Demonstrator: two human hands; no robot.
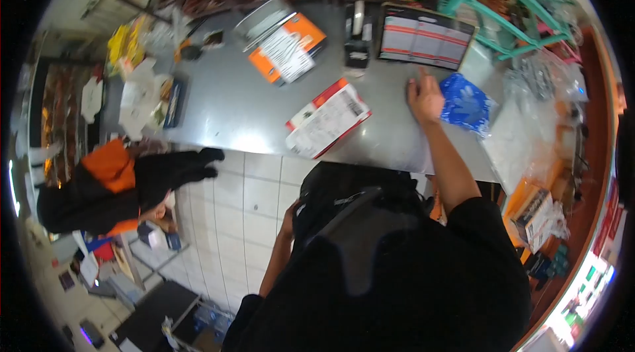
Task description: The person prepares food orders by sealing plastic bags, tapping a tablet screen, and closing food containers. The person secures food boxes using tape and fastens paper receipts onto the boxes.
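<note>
My right hand [426,96] is stretched over the steel table, index finger extended towards the lower edge of a tablet [425,38] with a red and white screen. Whether the fingertip touches it I cannot tell. Beside the hand lies a blue plastic packet [465,104] with a pale glove shape on it. My left hand [289,220] is low, against the black clothing at my waist, its fingers mostly hidden. A red and white packet with a printed paper [329,118] lies near the table's front edge. Behind it is an orange and white box with a label [288,47].
A small black device [357,41] stands left of the tablet. A green stool frame [503,4] and clear plastic bags [522,120] crowd the right. An open white carton [137,100] sits on the left. Another person in black and orange [112,186] is at the left.
</note>
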